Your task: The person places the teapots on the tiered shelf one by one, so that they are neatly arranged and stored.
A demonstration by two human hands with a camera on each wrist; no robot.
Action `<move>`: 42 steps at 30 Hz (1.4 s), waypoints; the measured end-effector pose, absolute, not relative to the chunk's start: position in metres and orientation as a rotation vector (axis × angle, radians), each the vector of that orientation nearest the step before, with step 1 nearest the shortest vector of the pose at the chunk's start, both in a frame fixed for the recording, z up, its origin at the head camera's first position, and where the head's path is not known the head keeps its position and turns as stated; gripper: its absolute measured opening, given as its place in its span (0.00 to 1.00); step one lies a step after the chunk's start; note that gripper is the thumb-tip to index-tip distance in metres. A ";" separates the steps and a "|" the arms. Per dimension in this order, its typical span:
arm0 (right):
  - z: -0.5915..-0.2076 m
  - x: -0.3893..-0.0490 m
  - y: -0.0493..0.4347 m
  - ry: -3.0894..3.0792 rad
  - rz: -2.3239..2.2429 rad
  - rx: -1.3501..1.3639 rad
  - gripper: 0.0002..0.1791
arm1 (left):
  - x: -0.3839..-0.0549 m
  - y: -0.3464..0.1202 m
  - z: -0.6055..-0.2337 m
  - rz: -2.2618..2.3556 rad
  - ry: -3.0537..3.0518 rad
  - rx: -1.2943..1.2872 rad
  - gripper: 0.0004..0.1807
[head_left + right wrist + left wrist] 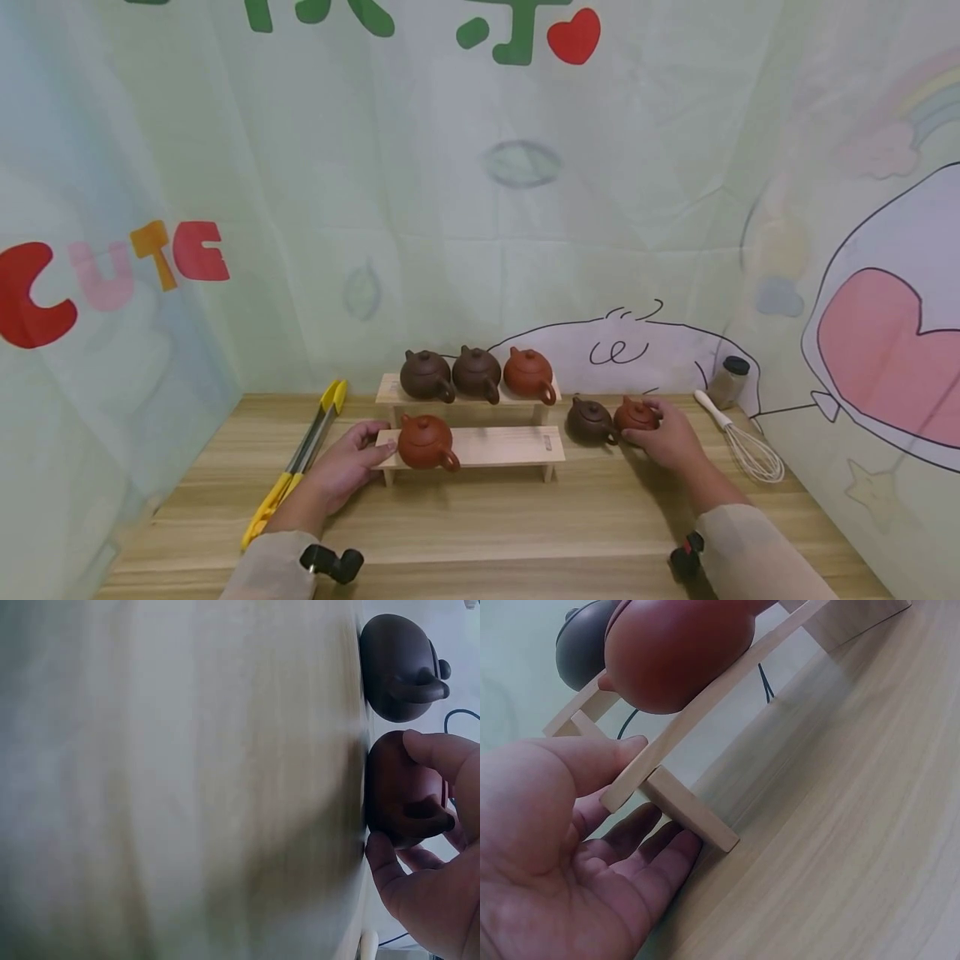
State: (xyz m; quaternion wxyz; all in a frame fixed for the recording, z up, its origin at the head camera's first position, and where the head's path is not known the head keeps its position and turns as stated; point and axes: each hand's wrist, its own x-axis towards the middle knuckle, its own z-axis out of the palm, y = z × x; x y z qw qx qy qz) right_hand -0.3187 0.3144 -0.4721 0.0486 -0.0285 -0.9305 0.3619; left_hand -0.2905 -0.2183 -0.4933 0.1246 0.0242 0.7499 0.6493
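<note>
My left hand [348, 467] holds the left end of a two-step wooden stand [502, 447]; in the left wrist view the thumb lies on the board's end and the fingers reach below beside its leg. A reddish-brown teapot [424, 442] sits on the lower step near that hand. On the upper step stand two dark brown teapots [425, 376] and a reddish one [528, 372]. At the right, my right hand [667, 435] grips another reddish teapot [401, 780] on the table, thumb and fingers on opposite sides. Beside it stands a dark teapot [590, 422].
Yellow-handled tongs [296, 462] lie left of the stand, by the left forearm. A white-handled whisk [742, 442] and a dark-lidded jar [727, 382] are at the right edge of the wooden table [480, 533]. A printed cloth [420, 208] hangs behind.
</note>
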 end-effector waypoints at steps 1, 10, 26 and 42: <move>-0.472 -0.317 0.315 -2.835 1.100 -0.092 0.44 | -0.291 -0.218 -0.494 1.896 2.183 0.064 0.33; -0.463 -0.295 0.319 -2.836 1.065 -0.105 0.47 | -0.291 -0.218 -0.493 1.880 2.183 0.053 0.34; -0.438 -0.236 0.264 -2.724 1.308 0.110 0.43 | -0.289 -0.217 -0.490 1.867 2.193 0.043 0.33; -0.443 -0.223 0.170 -2.681 1.445 0.273 0.42 | -0.288 -0.217 -0.489 1.872 2.189 0.048 0.32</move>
